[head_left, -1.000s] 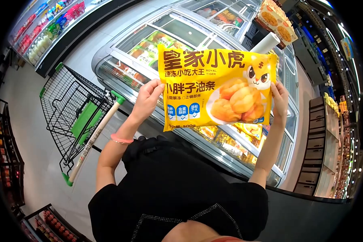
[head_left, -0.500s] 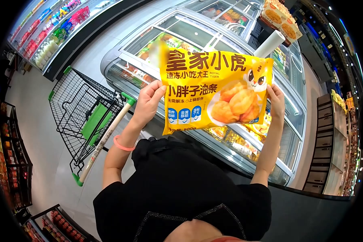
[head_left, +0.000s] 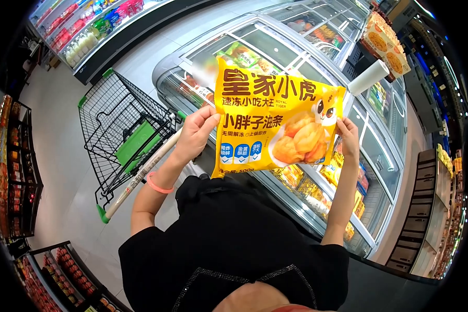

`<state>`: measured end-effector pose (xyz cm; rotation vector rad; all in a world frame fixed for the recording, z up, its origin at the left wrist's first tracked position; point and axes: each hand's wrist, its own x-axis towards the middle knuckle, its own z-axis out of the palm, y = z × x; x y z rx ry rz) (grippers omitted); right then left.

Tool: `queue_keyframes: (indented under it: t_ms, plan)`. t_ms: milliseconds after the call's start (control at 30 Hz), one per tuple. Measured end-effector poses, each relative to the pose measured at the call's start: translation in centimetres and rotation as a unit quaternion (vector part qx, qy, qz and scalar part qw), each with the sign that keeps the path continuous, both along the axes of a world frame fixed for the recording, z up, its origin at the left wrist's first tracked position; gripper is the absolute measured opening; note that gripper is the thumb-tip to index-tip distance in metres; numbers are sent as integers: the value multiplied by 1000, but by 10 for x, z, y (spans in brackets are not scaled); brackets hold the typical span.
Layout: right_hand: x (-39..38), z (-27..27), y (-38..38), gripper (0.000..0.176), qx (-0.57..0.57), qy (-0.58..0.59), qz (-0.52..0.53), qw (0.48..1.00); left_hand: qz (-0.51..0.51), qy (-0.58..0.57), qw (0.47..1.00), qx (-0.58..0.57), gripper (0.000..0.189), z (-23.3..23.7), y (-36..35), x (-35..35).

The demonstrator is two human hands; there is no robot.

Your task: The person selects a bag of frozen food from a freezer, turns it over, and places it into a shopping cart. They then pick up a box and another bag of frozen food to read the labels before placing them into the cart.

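Observation:
A yellow bag of frozen fried dough snacks (head_left: pixel 275 122), printed with a cartoon tiger and golden pieces, is held up in front of my chest, its face turned toward me. My left hand (head_left: pixel 195 134) pinches its left edge between thumb and fingers; a coral band circles that wrist. On the opposite edge, my right hand (head_left: pixel 348 136) grips the bag near its upper right side. Behind the bag stands a glass-topped chest freezer (head_left: pixel 382 205) with several packs inside, part of it hidden by the bag.
Left of me is a black wire shopping cart (head_left: pixel 106 112) with a green seat flap and pale handle. A white roll (head_left: pixel 368 77) and boxes (head_left: pixel 385 44) stand on the freezer's far side. Stocked shelves (head_left: pixel 96 34) line the upper left; more racks (head_left: pixel 67 275) sit lower left.
The surroundings have shifted right in view as my head turned slightly. Both hands still hold the bag, which now appears slightly smaller and its right edge a little further left.

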<state>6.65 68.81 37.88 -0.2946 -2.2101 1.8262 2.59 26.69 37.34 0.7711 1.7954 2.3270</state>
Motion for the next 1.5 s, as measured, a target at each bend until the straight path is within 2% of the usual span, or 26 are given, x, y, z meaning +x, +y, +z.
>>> queue_keyframes:
  t_ms: [267,333,400,533,700,800,900,1000,1100,1267,1400,1500]
  plan:
    - [-19,-4,14,16,-6,-12,94,995,91,-28,993,-67,18,9,-1,23]
    - [-28,-10,16,17,-23,-15,129,991,152,-2,983,-107,18,4,-2,28]
    - [-37,-12,15,17,-25,-8,140,990,185,44,960,-207,18,8,-10,34]
    - [-62,-18,7,17,-49,23,213,975,276,92,920,-262,19,11,-15,52]
    - [-108,-53,-25,15,-47,40,301,952,366,63,883,-288,20,-34,-30,65]
    - [-135,-79,-62,15,-87,34,337,937,437,32,841,-319,20,-63,-45,70]
    - [-162,-106,-105,15,-55,28,376,924,500,24,799,-334,21,-88,-60,79]
    - [-184,-123,-150,15,-58,19,403,913,541,15,754,-372,20,-119,-79,82]
    - [-206,-145,-174,15,-34,-11,414,910,566,-17,730,-381,20,-137,-86,84]
    - [-231,-182,-208,15,-28,18,453,891,610,-32,705,-361,21,-175,-98,81]
    - [-224,-178,-214,15,-54,-1,460,886,626,-38,704,-333,22,-177,-99,74]
    - [-208,-145,-206,14,-47,7,492,869,617,-60,709,-336,22,-188,-109,64]
